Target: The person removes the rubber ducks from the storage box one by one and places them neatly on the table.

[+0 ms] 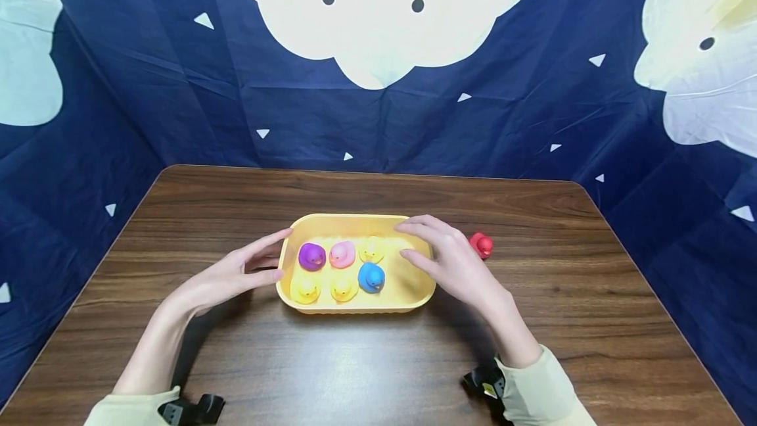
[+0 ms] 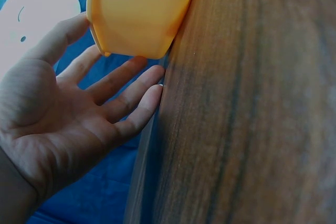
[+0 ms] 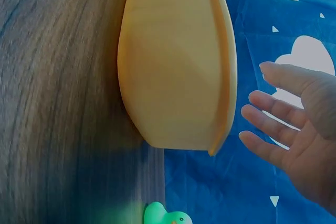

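A yellow plastic tray (image 1: 408, 275) stands on the table with several rubber ducks in it: a purple duck (image 1: 311, 256), a pink duck (image 1: 342, 254), a blue duck (image 1: 371, 277) and yellow ducks (image 1: 344, 288). At the tray's left end is my left hand (image 1: 227, 276), thumb and fingertips touching its edge and wall, fingers spread and lightly bent. My right hand (image 1: 452, 258) hovers over the right end, fingers loosely extended and holding nothing; the right wrist view shows it apart from the tray wall (image 3: 173, 66).
A red duck (image 1: 481, 245) lies on the table right of my right hand. The right wrist view shows a green duck (image 3: 164, 214) near the tray; I cannot find it in the head view. Blue cloth (image 1: 284, 104) with white clouds hangs behind the wooden table (image 1: 562, 268).
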### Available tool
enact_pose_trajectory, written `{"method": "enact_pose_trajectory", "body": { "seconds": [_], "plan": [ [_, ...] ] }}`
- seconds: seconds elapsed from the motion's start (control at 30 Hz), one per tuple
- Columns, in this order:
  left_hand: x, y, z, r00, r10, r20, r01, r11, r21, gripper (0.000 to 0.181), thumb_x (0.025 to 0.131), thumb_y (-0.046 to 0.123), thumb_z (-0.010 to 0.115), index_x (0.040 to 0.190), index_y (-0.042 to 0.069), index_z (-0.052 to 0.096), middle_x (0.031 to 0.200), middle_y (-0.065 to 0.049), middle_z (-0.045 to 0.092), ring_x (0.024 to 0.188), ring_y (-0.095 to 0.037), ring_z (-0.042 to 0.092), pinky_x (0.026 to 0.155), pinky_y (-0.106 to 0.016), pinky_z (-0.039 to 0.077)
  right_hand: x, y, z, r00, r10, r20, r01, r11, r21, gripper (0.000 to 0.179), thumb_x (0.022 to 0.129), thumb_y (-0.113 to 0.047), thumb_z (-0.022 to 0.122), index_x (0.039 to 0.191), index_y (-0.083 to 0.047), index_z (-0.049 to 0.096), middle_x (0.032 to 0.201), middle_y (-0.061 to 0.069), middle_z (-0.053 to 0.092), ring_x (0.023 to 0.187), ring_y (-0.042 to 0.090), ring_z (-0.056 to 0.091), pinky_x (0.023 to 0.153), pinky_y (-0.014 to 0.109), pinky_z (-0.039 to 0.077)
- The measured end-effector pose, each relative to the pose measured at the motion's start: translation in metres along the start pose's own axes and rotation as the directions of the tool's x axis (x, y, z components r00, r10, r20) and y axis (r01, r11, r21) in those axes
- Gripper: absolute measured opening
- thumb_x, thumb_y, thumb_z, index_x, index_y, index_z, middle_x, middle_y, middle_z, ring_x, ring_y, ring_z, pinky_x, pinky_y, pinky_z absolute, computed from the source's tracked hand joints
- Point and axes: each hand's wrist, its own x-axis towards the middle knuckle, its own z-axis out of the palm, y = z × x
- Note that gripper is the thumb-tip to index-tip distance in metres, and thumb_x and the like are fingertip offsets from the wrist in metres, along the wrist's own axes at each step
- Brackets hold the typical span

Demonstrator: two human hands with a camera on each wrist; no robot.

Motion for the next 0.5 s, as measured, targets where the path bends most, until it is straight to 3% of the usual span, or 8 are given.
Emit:
{"method": "enact_pose_trajectory", "body": {
  "seconds": [0.5],
  "plan": [
    [0.0, 0.001, 0.0, 1.0, -0.018, 0.014, 0.018, 1.0, -0.021, 0.074, 0.102, 0.028, 0.066, 0.164, 0.023, 0.025, 0.167, -0.019, 0.032, 0.146, -0.045, 0.044, 0.098, -0.014, 0.044, 0.006, -0.008, 0.013, 0.997, -0.028, 0.067, 0.028, 1.0, -0.01, 0.036, 0.094, -0.021, 0.077, 0.128, -0.014, 0.071, 0.128, -0.002, 0.07, 0.121, 0.015, 0.066, 0.104, 0.037, 0.054]
  ]
}}
